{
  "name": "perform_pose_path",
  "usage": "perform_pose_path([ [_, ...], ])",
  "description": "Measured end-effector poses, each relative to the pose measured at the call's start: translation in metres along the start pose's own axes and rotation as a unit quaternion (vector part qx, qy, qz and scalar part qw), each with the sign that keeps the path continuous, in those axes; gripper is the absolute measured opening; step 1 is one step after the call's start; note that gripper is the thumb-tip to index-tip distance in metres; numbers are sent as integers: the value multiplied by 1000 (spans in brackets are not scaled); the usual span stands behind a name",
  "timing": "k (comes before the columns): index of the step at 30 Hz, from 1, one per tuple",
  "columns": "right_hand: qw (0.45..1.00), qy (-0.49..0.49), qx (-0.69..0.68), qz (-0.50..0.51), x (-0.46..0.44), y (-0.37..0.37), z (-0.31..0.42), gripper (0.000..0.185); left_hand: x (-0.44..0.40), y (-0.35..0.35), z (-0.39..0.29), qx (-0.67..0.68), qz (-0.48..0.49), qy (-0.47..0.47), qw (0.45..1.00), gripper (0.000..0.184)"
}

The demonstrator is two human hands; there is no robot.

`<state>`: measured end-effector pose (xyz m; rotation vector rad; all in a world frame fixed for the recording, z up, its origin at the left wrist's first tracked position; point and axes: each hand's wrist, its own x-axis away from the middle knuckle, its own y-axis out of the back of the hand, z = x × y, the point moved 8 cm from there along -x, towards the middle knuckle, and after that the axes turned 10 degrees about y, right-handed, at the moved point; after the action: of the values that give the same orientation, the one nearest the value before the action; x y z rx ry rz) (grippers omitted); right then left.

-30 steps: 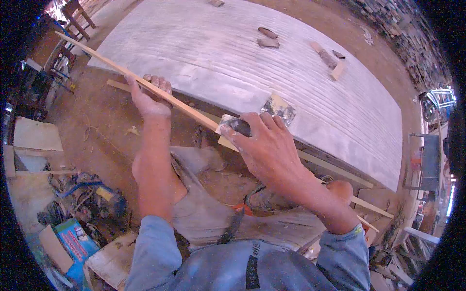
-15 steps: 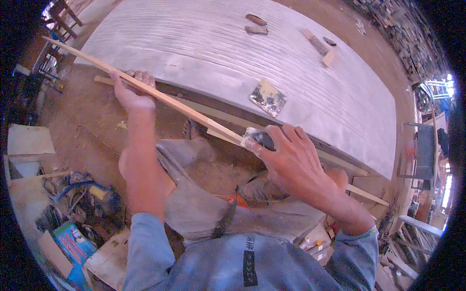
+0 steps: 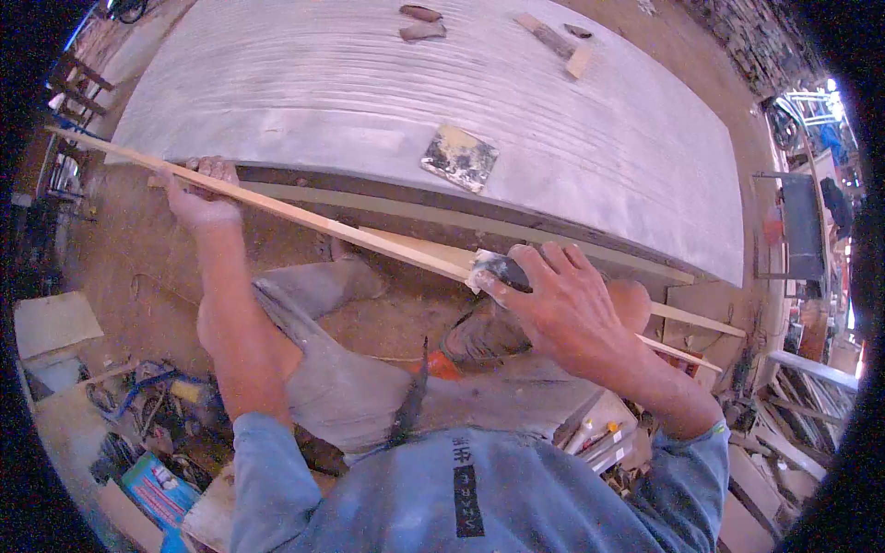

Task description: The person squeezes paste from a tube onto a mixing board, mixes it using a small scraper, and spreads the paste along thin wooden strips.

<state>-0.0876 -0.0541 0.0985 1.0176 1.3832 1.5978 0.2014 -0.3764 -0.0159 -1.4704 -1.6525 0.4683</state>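
Note:
A long, thin wooden strip (image 3: 341, 229) runs slantwise in front of me, from the upper left down to my right hand. My left hand (image 3: 205, 195) is closed around the strip near its far left part, beside the table edge. In my right hand (image 3: 573, 313) is a dark sanding block (image 3: 503, 271) with a whitish, dusty end, gripped between thumb and fingers. The block presses against the strip. My palm and fingers hide part of the block and the strip under them.
A large pale, dusty table (image 3: 304, 101) stands ahead. On it lie a paint-stained square pad (image 3: 460, 158), dark scraps (image 3: 422, 30) and a piece of wood (image 3: 578, 62). Tangled cords (image 3: 166, 396) and a blue box (image 3: 159, 484) are at lower left. Boards (image 3: 784, 442) lean at right.
My right hand has slid with the block along the strip, farther from my left hand. The view has shifted, so the table items appear higher and more to the left.

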Motion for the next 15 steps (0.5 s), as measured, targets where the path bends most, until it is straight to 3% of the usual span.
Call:
perform_pose_path([
  [1, 1000, 0, 2, 13, 5, -2, -2, 39, 3, -19, 5, 8, 105, 32, 994, 54],
  [2, 1000, -6, 0, 14, 10, -4, -4, 39, 1, 3, 4, 21, -66, -27, 997, 54],
  [3, 1000, -4, 7, 5, 15, -6, -6, 39, -2, 7, 5, 18, -64, -23, 998, 54],
  [6, 1000, -14, 11, 5, 32, -12, -12, 40, -20, 6, 4, 32, 106, 35, 993, 52],
  [7, 1000, -21, 12, 12, 39, -14, -14, 41, -22, 7, 7, 30, 107, 39, 993, 52],
  [9, 999, -34, 4, 35, 52, -18, -18, 41, -23, 17, -1, -6, 10, -21, 1000, 52],
  [10, 997, -44, -2, 58, 59, -22, -20, 42, -14, 4, 3, -8, 10, -18, 1000, 52],
  [12, 998, -51, 1, 43, 73, -26, -24, 42, 4, 3, 8, -8, -121, -53, 991, 54],
  [15, 996, -79, -49, 14, 88, -19, -35, 41, -3, 4, 11, 0, -71, -43, 997, 55],
])
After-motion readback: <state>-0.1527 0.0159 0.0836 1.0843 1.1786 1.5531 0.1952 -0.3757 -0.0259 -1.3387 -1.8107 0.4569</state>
